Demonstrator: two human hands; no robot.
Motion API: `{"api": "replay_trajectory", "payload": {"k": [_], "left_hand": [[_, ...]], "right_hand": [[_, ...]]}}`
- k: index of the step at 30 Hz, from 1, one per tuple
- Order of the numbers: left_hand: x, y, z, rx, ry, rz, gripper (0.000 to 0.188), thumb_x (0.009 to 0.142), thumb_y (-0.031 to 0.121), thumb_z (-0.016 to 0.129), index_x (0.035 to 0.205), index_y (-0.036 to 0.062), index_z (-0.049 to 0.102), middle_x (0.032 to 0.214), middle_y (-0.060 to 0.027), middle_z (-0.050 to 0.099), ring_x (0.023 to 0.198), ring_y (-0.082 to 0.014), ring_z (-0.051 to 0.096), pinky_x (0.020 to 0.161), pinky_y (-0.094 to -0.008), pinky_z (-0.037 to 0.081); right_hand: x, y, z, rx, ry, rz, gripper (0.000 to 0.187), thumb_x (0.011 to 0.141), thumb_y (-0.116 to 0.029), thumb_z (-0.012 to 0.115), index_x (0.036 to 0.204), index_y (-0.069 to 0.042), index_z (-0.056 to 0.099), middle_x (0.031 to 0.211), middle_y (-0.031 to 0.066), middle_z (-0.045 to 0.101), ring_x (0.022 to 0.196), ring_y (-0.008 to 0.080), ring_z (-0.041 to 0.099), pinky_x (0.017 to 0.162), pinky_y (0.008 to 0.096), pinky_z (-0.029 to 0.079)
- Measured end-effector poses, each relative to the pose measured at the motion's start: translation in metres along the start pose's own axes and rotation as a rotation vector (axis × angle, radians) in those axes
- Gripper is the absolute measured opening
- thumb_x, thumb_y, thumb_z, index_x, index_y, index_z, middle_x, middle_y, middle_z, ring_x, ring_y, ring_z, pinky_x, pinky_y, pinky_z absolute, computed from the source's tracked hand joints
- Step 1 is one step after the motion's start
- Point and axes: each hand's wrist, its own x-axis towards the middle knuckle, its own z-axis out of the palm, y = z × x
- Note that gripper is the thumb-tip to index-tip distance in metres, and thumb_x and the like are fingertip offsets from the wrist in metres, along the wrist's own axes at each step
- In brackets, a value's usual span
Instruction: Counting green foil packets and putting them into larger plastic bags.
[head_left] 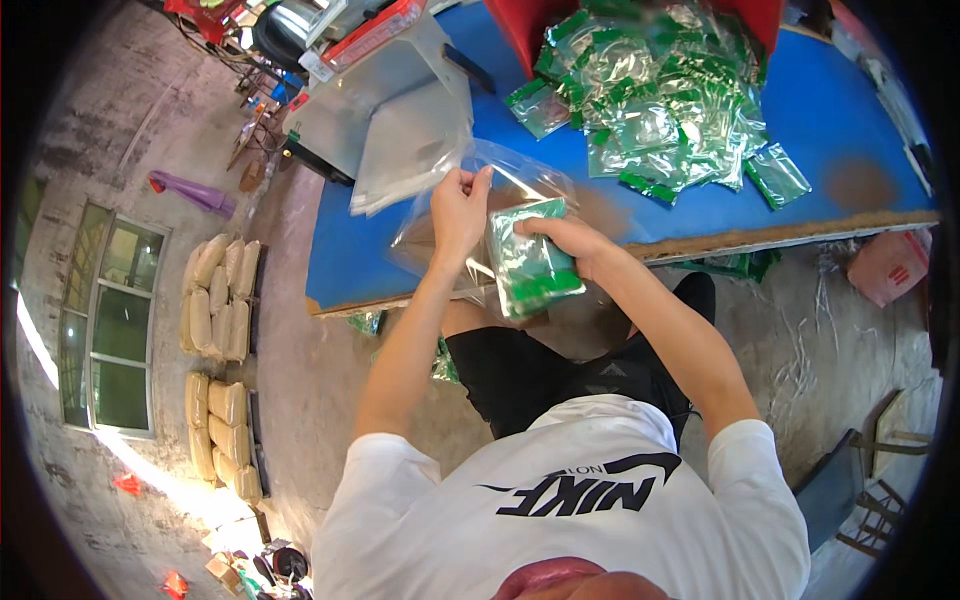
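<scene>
The green packet (537, 262) is held over the near edge of the blue counter (345, 268), its long axis running near to far, the near end, with its solid green band, angled slightly right. At its far right side, the right hand (572, 242) grips it, thumb across the face, other fingers mostly hidden. To the left, the left hand's (463, 208) fingers pinch a clear bag (522, 178). Farther left lies a stack of clear bags (405, 145); far right, a heap of green packets (660, 100).

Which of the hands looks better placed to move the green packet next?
Probably the right hand: it grips the green packet, thumb on top, while the left hand seems occupied pinching the clear bag.
</scene>
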Motion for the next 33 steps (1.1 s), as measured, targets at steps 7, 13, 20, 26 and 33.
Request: {"api": "replay_trajectory", "payload": {"k": [7,13,20,26,33], "left_hand": [[-0.049,0.066,0.016,-0.224,-0.103,-0.019,0.031,0.095,0.023,0.067,0.077,0.0007,0.056,0.063,0.0024,0.052,0.058,-0.0042,0.042,0.051,-0.0236,0.034],[-0.053,0.077,0.016,-0.302,-0.054,0.044,0.025,0.095,0.017,0.066,0.08,-0.0003,0.056,0.066,-0.0025,0.057,0.061,-0.0073,0.049,0.056,-0.0267,0.043],[-0.079,0.091,0.039,-0.385,-0.005,0.006,0.017,0.093,0.012,0.068,0.085,0.0005,0.058,0.068,-0.0028,0.057,0.062,-0.0077,0.05,0.056,-0.0267,0.042],[-0.118,0.101,0.021,-0.285,-0.113,0.12,0.016,0.089,0.014,0.07,0.09,0.0016,0.059,0.069,-0.0074,0.061,0.061,-0.0178,0.058,0.055,-0.0301,0.045],[0.023,0.143,-0.026,0.32,0.08,1.107,0.034,0.08,0.024,0.071,0.105,0.003,0.065,0.088,-0.0136,0.068,0.08,-0.0312,0.068,0.075,-0.0445,0.053]], "right_hand": [[0.021,-0.01,-0.002,0.144,0.08,-0.12,0.037,0.088,-0.025,0.069,0.114,0.001,0.064,0.106,0.0119,0.068,0.089,0.0201,0.069,0.074,0.0366,0.057],[0.034,-0.012,-0.005,-0.233,0.099,-0.253,0.043,0.085,-0.03,0.07,0.113,0.003,0.065,0.106,0.0109,0.068,0.087,0.0171,0.066,0.073,0.034,0.053],[0.045,0.0,-0.013,0.308,-0.341,-0.237,0.033,0.099,-0.021,0.055,0.122,0.002,0.059,0.107,0.013,0.067,0.088,0.0182,0.066,0.075,0.0303,0.057],[0.025,-0.021,0.029,-0.091,-0.013,-0.318,0.036,0.102,-0.023,0.048,0.13,-0.002,0.054,0.113,0.0102,0.064,0.098,0.0194,0.062,0.086,0.0317,0.053],[0.027,-0.023,0.008,-0.128,0.067,-0.453,0.055,0.089,-0.015,0.07,0.136,-0.001,0.045,0.128,0.006,0.053,0.112,0.0161,0.053,0.091,0.0319,0.047]]}}
